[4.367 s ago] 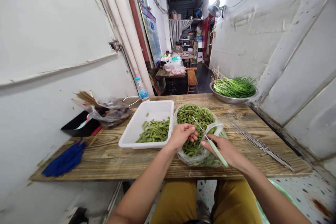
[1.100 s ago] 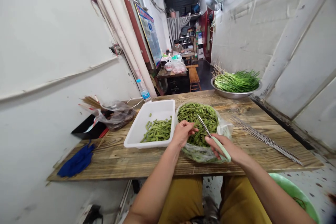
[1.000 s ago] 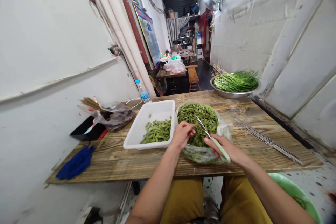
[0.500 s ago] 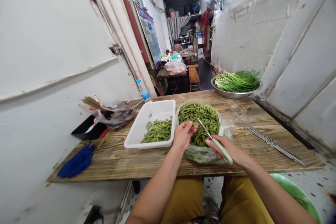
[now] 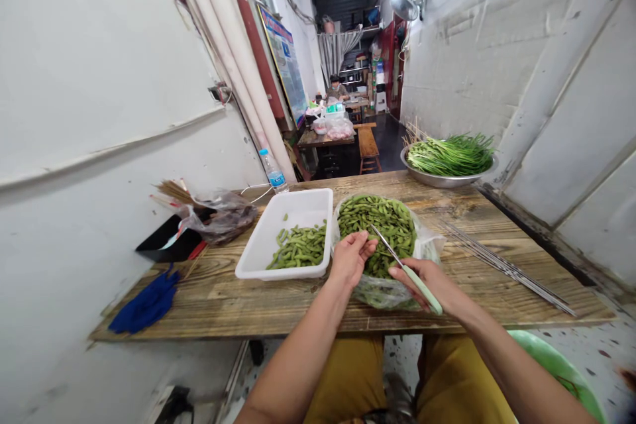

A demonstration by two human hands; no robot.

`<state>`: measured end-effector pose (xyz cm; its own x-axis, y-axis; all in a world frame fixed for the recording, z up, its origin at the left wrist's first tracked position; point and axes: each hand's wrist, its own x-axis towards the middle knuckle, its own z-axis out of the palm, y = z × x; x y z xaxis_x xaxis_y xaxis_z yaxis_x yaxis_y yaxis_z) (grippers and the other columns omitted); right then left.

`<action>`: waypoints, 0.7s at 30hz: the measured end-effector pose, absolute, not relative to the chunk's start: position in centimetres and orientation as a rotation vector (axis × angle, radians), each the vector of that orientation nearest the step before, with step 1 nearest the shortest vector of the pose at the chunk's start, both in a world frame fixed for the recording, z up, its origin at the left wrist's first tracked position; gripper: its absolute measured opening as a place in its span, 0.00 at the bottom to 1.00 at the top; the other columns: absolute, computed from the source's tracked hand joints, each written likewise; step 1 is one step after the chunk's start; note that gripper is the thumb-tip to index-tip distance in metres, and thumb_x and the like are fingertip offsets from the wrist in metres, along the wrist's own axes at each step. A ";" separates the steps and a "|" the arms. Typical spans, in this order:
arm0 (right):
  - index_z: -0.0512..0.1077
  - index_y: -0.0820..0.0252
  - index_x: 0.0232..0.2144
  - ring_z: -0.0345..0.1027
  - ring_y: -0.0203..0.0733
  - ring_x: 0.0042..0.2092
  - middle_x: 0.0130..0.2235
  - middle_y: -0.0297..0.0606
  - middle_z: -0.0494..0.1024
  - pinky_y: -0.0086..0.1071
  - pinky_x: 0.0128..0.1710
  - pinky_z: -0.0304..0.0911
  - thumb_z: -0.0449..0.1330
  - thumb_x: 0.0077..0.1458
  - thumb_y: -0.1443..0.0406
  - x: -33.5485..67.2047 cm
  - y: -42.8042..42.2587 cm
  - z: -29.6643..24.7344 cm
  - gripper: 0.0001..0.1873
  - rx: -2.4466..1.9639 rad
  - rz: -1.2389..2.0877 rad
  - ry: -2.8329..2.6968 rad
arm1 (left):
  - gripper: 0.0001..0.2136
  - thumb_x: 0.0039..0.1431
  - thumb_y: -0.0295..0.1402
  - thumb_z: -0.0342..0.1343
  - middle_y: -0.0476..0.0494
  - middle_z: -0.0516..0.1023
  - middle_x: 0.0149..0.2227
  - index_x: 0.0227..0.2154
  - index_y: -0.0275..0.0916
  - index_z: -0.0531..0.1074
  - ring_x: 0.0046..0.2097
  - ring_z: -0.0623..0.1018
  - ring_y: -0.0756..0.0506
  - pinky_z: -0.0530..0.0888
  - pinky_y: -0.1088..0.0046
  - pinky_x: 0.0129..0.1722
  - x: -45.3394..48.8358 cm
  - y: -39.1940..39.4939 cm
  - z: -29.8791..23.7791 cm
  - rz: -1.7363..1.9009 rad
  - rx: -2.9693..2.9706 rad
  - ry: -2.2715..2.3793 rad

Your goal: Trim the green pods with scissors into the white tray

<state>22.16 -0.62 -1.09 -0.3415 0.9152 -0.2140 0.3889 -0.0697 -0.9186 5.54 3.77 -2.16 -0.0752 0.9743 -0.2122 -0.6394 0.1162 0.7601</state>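
Note:
A plastic bag full of green edamame pods (image 5: pixel 382 215) stands on the wooden table, with its clear plastic (image 5: pixel 427 242) folded out around the rim. Over its left side, my left hand (image 5: pixel 350 257) is closed in a pinch on a pod, mostly hidden by the fingers. My right hand (image 5: pixel 428 278) grips scissors with pale green handles (image 5: pixel 422 289) at the bag's front right. Their blades point up and left, with the tips close to my left fingertips. To the left, a white plastic tray (image 5: pixel 258 248) holds a smaller heap of pods (image 5: pixel 301 246).
Metal skewers (image 5: pixel 507 268) lie at the right, below a steel bowl (image 5: pixel 450 180) of green chives (image 5: pixel 454 154). A water bottle (image 5: pixel 274 173), black box (image 5: pixel 163 244) and blue cloth (image 5: pixel 145 305) are on the left. A green basin (image 5: pixel 556 361) sits low right. Someone sits far back.
My left hand has shifted very slightly, its fingers closing in more around the pod. The scissors stay almost in place, with their tips a little lower. The view has tilted slightly.

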 end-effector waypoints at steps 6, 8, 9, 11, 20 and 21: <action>0.64 0.59 0.29 0.54 0.31 0.15 0.16 0.25 0.60 0.24 0.14 0.51 0.54 0.54 0.48 22.8 -0.5 -1.1 0.20 -1.339 1.307 -1.836 | 0.15 0.49 0.37 0.61 0.50 0.72 0.22 0.36 0.31 0.76 0.21 0.67 0.56 0.62 0.80 0.20 4.8 3.8 -2.4 1.367 1.025 1.090; 0.66 0.60 0.31 0.55 0.31 0.18 0.17 0.26 0.61 0.25 0.16 0.52 0.53 0.56 0.49 22.9 -0.5 -0.9 0.19 -1.310 1.245 -1.912 | 0.15 0.50 0.38 0.59 0.51 0.71 0.21 0.35 0.31 0.77 0.21 0.65 0.56 0.61 0.79 0.21 4.6 3.7 -2.4 1.330 1.167 1.156; 0.67 0.61 0.31 0.55 0.31 0.18 0.18 0.26 0.61 0.25 0.17 0.52 0.53 0.56 0.49 23.0 -0.4 -0.8 0.20 -1.306 1.216 -1.940 | 0.14 0.50 0.39 0.59 0.51 0.71 0.21 0.34 0.32 0.77 0.21 0.65 0.55 0.60 0.79 0.22 4.5 3.7 -2.3 1.311 1.218 1.184; 0.68 0.61 0.32 0.55 0.31 0.19 0.18 0.27 0.61 0.25 0.19 0.52 0.52 0.56 0.49 23.0 -0.4 -0.5 0.20 -1.310 1.169 -1.976 | 0.14 0.50 0.40 0.58 0.50 0.71 0.21 0.33 0.33 0.77 0.22 0.65 0.54 0.61 0.78 0.23 4.4 3.5 -2.2 1.273 1.306 1.238; 0.66 0.60 0.22 0.53 0.32 0.18 0.15 0.28 0.60 0.25 0.17 0.46 0.56 0.53 0.49 22.8 -0.3 -0.6 0.21 -1.395 1.103 -2.001 | 0.13 0.51 0.40 0.57 0.49 0.72 0.20 0.29 0.34 0.78 0.22 0.65 0.52 0.61 0.76 0.24 4.4 3.1 -2.4 1.170 1.398 1.300; 0.65 0.60 0.21 0.53 0.32 0.17 0.15 0.28 0.60 0.25 0.16 0.46 0.57 0.52 0.49 22.9 -0.3 -0.9 0.21 -1.400 1.114 -1.993 | 0.12 0.51 0.39 0.57 0.48 0.73 0.20 0.29 0.35 0.78 0.22 0.66 0.51 0.62 0.76 0.24 4.1 3.1 -2.4 1.160 1.410 1.317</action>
